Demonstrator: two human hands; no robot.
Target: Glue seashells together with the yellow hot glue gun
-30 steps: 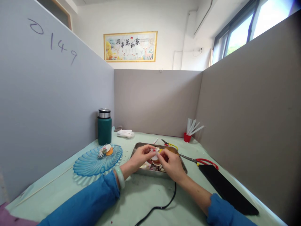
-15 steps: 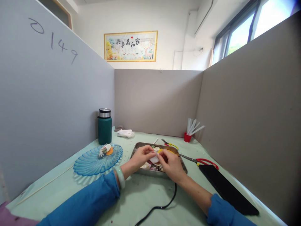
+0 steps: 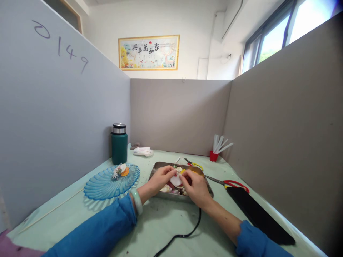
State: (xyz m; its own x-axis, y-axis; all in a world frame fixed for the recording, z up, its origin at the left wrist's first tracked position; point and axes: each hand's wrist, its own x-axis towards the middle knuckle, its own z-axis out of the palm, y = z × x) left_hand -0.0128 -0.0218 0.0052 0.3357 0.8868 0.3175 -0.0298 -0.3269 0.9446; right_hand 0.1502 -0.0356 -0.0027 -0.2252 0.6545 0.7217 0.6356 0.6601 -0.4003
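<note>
Above a metal tray (image 3: 171, 197), my left hand (image 3: 160, 178) and my right hand (image 3: 197, 187) face each other with thumbs and fingers pinched. A white, round, shell-like piece (image 3: 176, 180) shows between them. My right fingertips are at its right edge and seem to grip it. The left thumb and finger close near its top, by a tiny red spot; what they hold is too small to make out. Mixed shells and small pieces (image 3: 175, 191) lie in the tray, partly hidden by my hands.
A blue scalloped plate (image 3: 100, 187) with a small shell cluster (image 3: 121, 171) stands left, before a green bottle (image 3: 119, 148). Right are red-handled scissors (image 3: 235, 185), a black strip (image 3: 259, 216) and a red cup (image 3: 213, 156) of white sticks. A black cable (image 3: 184, 235) runs in front.
My fingertips have parted slightly above the white piece, and more of its face and the red spot show. Both forearms have stayed nearly still.
</note>
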